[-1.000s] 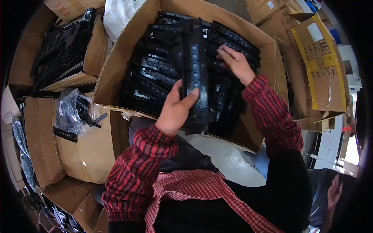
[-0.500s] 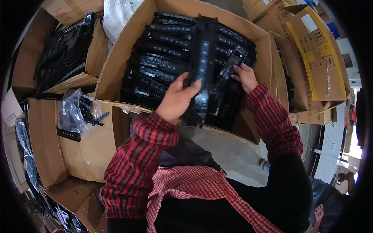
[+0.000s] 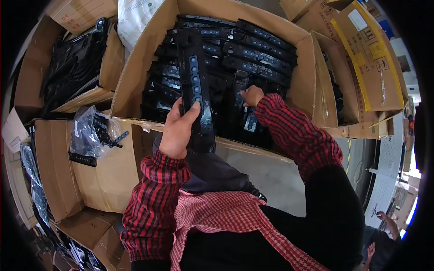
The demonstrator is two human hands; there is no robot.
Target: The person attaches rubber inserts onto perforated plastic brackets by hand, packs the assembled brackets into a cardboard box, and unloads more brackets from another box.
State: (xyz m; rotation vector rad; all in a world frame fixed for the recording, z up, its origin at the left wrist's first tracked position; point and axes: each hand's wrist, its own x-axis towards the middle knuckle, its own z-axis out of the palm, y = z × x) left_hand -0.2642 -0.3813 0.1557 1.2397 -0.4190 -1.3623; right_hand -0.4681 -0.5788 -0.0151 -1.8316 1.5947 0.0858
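Note:
My left hand [image 3: 177, 128] is closed round the edge of a long black plastic panel [image 3: 195, 83], with the thumb on its face. A row of round blue-grey buttons runs along that panel, which stands nearly upright in view over the box's near edge. My right hand [image 3: 253, 96] is closed on a second black plastic panel [image 3: 241, 81], slimmer in view, inside the box. Its fingertips are partly hidden. Beneath both hands, several similar black panels [image 3: 260, 55] lie stacked in rows in the open cardboard box [image 3: 302, 70].
An open carton [image 3: 110, 63] at the upper left holds dark plastic parts. Left of my left arm, a clear plastic bag [image 3: 86, 135] with small black parts lies on a cardboard box [image 3: 106, 180]. A yellow-taped carton [image 3: 368, 58] stands at right. Another person's hand [image 3: 370, 249] shows lower right.
My left hand has moved left with its panel. My right hand has moved left and slightly down, its panel turning from slanted to nearly upright in view.

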